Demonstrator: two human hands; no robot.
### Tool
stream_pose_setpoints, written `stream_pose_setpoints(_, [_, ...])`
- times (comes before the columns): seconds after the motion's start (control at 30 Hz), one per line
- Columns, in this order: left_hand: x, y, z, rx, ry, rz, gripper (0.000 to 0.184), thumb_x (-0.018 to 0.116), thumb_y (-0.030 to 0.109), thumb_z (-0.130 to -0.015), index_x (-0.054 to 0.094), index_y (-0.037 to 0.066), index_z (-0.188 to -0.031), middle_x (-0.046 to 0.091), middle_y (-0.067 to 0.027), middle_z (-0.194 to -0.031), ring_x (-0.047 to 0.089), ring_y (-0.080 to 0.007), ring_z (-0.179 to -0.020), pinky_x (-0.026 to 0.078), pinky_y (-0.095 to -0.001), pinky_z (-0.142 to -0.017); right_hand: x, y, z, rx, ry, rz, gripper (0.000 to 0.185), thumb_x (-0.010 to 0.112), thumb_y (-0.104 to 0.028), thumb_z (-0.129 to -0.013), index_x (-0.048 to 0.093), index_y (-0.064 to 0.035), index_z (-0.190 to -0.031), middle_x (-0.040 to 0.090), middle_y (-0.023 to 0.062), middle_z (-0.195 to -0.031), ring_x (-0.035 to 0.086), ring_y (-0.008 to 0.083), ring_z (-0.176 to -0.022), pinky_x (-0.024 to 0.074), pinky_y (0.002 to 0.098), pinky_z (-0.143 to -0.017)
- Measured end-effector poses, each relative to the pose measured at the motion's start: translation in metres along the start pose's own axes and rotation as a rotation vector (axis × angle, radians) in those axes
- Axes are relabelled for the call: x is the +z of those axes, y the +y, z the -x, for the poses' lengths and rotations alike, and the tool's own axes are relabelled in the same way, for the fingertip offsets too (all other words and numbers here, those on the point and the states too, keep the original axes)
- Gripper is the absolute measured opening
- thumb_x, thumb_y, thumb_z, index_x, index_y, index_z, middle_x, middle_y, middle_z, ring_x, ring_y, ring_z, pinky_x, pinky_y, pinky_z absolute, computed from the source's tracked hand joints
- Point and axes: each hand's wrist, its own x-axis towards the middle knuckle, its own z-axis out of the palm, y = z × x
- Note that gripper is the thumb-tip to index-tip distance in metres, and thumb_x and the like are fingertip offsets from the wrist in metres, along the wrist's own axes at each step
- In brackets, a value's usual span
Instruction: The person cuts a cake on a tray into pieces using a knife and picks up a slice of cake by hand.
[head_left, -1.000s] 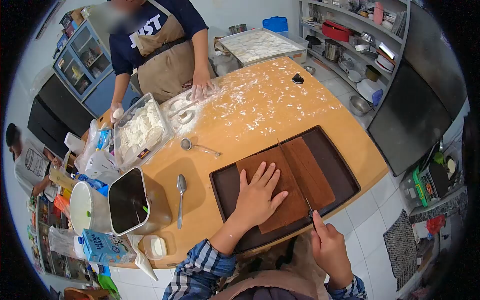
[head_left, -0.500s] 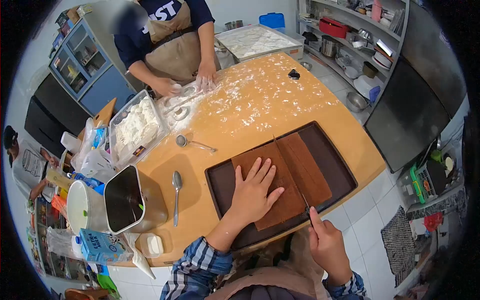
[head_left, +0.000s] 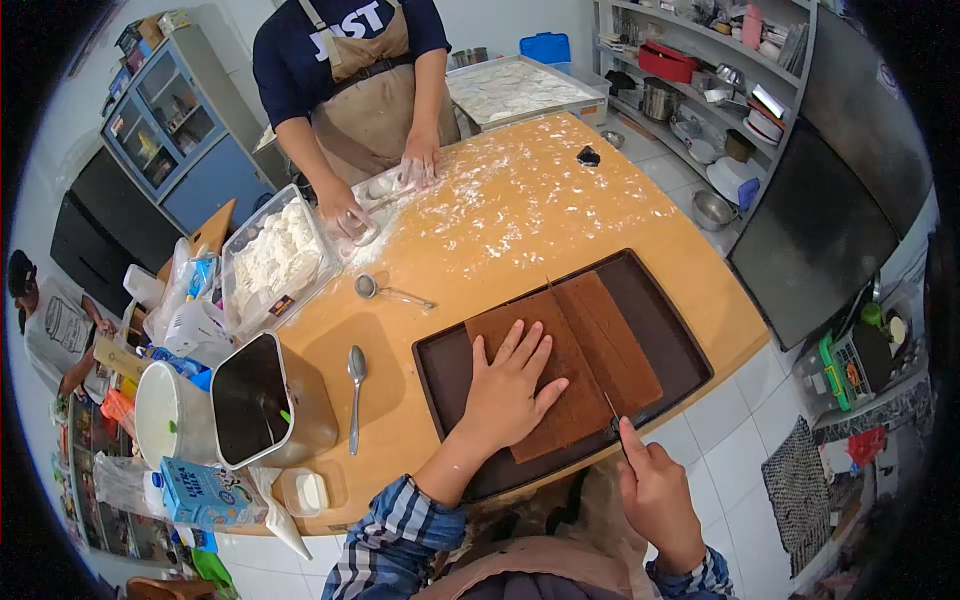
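Head view: The left hand [head_left: 510,395] lies flat on the wider part of the brown cake [head_left: 560,425], fingers spread and open, grasping nothing; the palm-down contact appears meant to steady the sheet. The right hand [head_left: 660,500] is closed around the handle of the knife [head_left: 608,402], at the near edge. The thin blade lies along the line between the wider part and a narrower strip, presumably so its length spans the cake.

The cake sits inside a dark, shallow rectangular tray [head_left: 672,325], whose raised rim likely contains crumbs. Its surface appears matt and finely porous, its edges straight. The tray rests on a smooth wooden table [head_left: 700,265], bearing scattered white powder on the far side. To the left of the tray lie a shiny metal spoon [head_left: 356,365] and a small round strainer [head_left: 367,286]. Across the table, a co-worker's hand [head_left: 421,160] touches the powdered surface.
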Motion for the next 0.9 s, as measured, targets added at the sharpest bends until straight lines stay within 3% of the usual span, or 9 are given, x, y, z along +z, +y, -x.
stream_pose_setpoints(0.13, [-0.001, 0.001, 0.000, -0.003, -0.003, 0.004, 0.058, 0.051, 0.043, -0.092, 0.047, 0.004, -0.135, 0.036, -0.0124, -0.148, 0.028, -0.0307, -0.139, 0.015, -0.0641, -0.107, -0.005, 0.002, 0.007, 0.004, -0.124, 0.077, 0.058, 0.055, -0.004, -0.085, 0.036, -0.0025, -0.141, 0.054, 0.0244, -0.091, 0.060, 0.0396, -0.066, 0.0510, 0.0454, -0.056])
stream_pose_setpoints(0.27, [-0.003, 0.001, 0.000, 0.006, 0.009, 0.014, 0.058, 0.051, 0.043, -0.093, 0.047, 0.002, -0.134, 0.036, -0.0145, -0.147, 0.027, -0.0319, -0.139, 0.016, -0.0648, -0.107, -0.003, 0.001, 0.009, 0.027, -0.133, 0.094, 0.060, 0.055, -0.003, -0.084, 0.036, -0.0025, -0.141, 0.053, 0.0242, -0.088, 0.060, 0.0390, -0.065, 0.0503, 0.0448, -0.055])
stream_pose_setpoints(0.37, [-0.025, 0.009, 0.012, -0.021, 0.056, 0.002, 0.057, 0.051, 0.040, -0.093, 0.046, 0.001, -0.135, 0.038, -0.0175, -0.145, 0.029, -0.0339, -0.138, 0.021, -0.0588, -0.108, -0.004, 0.001, 0.009, 0.022, -0.122, 0.112, 0.061, 0.056, -0.003, -0.083, 0.036, -0.0025, -0.141, 0.053, 0.0232, -0.086, 0.059, 0.0383, -0.063, 0.0497, 0.0441, -0.054])
stream_pose_setpoints(0.47, [-0.068, 0.015, 0.049, 0.051, 0.015, 0.471, 0.059, 0.050, 0.042, -0.093, 0.048, -0.001, -0.133, 0.044, -0.0213, -0.139, 0.035, -0.0360, -0.134, 0.027, -0.0496, -0.109, -0.004, 0.000, 0.008, 0.023, -0.106, 0.097, 0.061, 0.056, -0.002, -0.082, 0.037, -0.0023, -0.140, 0.053, 0.0223, -0.086, 0.059, 0.0375, -0.061, 0.0491, 0.0436, -0.053])
stream_pose_setpoints(0.53, [-0.102, 0.015, 0.074, 0.077, -0.207, 0.888, 0.065, 0.045, 0.048, -0.094, 0.050, -0.006, -0.129, 0.051, -0.0243, -0.131, 0.044, -0.0375, -0.128, 0.033, -0.0419, -0.107, -0.006, 0.002, 0.008, 0.017, -0.110, 0.100, 0.060, 0.056, -0.002, -0.082, 0.038, -0.0021, -0.140, 0.053, 0.0217, -0.086, 0.058, 0.0372, -0.060, 0.0488, 0.0436, -0.052])
stream_pose_setpoints(0.6, [-0.101, -0.008, 0.104, 0.161, -0.358, 1.120, 0.056, 0.049, 0.038, -0.096, 0.049, -0.008, -0.129, 0.054, -0.0243, -0.127, 0.052, -0.0349, -0.120, 0.041, -0.0396, -0.099, -0.005, 0.004, 0.008, 0.011, -0.090, 0.079, 0.059, 0.056, -0.002, -0.082, 0.039, -0.0020, -0.139, 0.053, 0.0213, -0.085, 0.058, 0.0370, -0.060, 0.0485, 0.0440, -0.052])
stream_pose_setpoints(0.7, [-0.084, -0.032, 0.156, 0.046, -0.509, 1.307, 0.058, 0.041, 0.041, -0.099, 0.050, -0.008, -0.128, 0.055, -0.0222, -0.128, 0.054, -0.0319, -0.118, 0.042, -0.0377, -0.098, -0.005, 0.004, 0.007, 0.002, -0.066, 0.049, 0.058, 0.056, -0.002, -0.082, 0.040, -0.0024, -0.139, 0.054, 0.0214, -0.086, 0.059, 0.0375, -0.061, 0.0482, 0.0445, -0.052])
stream_pose_setpoints(0.9, [-0.026, -0.043, 0.237, -0.558, -0.720, 1.397, 0.057, 0.031, 0.043, -0.102, 0.050, -0.002, -0.131, 0.054, -0.0180, -0.131, 0.052, -0.0267, -0.121, 0.041, -0.0352, -0.099, -0.008, 0.002, 0.005, 0.041, -0.095, 0.061, 0.057, 0.054, -0.001, -0.083, 0.041, -0.0031, -0.138, 0.054, 0.0240, -0.088, 0.059, 0.0393, -0.063, 0.0488, 0.0447, -0.054])
